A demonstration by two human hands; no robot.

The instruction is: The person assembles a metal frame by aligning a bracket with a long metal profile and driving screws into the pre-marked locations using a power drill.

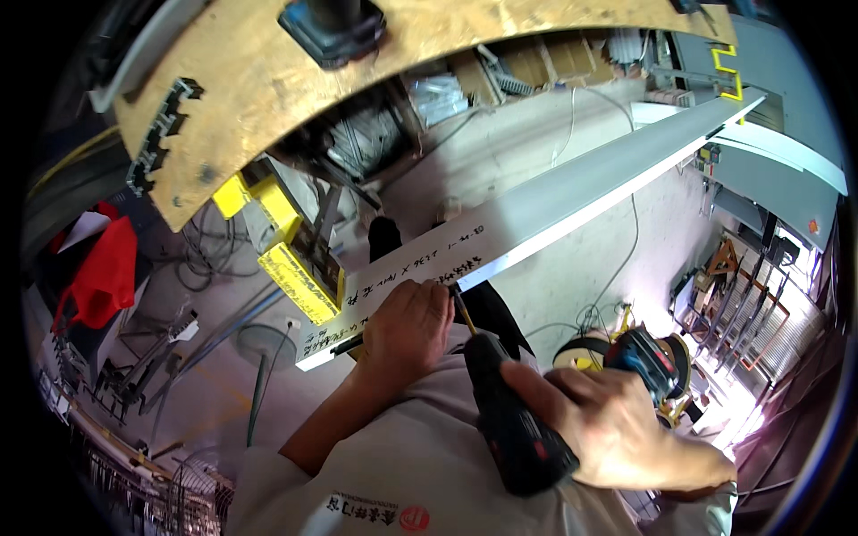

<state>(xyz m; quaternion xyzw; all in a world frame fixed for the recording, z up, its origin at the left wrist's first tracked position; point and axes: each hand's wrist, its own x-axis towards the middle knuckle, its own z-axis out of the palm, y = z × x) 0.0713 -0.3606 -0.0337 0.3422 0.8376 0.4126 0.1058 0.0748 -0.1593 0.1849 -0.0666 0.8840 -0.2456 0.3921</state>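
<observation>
A long pale grey metal profile (536, 210) with handwritten marks runs from near my body to the far right. At its near edge my left hand (409, 323) is closed, its fingertips together beside a small dark piece (455, 290). What those fingers pinch, if anything, is hidden. My right hand (599, 415) is wrapped round the handle of a black cordless drill (517, 438). The drill's gold-coloured bit (464, 313) points at the profile's edge, right beside my left fingertips. Whether the bit touches the metal I cannot tell.
A yellow support (299, 281) stands at the profile's near end, another yellow bracket (728, 71) at its far end. Beyond lies a wooden bench (241, 80) with a cordless tool (332, 31). Cables cross the floor. A red cloth-like thing (98, 272) is at left.
</observation>
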